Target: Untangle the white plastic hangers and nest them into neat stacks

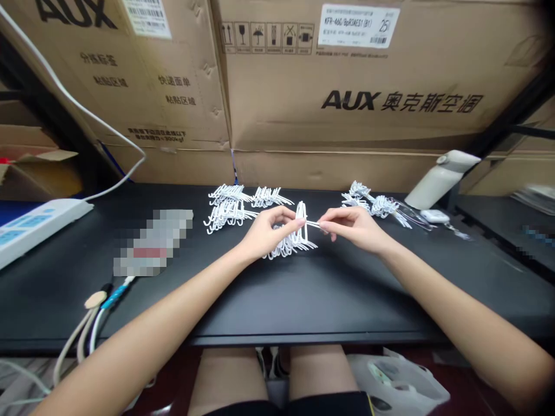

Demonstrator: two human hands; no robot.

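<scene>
Over the middle of the black table, my left hand [271, 231] is closed, pinching a looped bundle of thin white wire [302, 215]. My right hand [353, 226] is also closed, with thumb and fingertips on the thin white ends that stick out to the right of that bundle. Just below my left hand lies a row of white hook-shaped wire pieces [288, 248], partly hidden by the fingers. Farther left are more such white hooked pieces [228, 214] in several groups. Beyond my right hand, bunched white wire bundles [384, 206] lie on the table.
A white bottle [437, 180] leans at the back right, near a small white case [435, 216]. On the left are a power strip [41, 225], a blurred-out device [154, 245] and its cables [87, 326]. Large cardboard boxes [277, 110] stand along the back. A plastic bag [403, 381] sits below the table [329, 312].
</scene>
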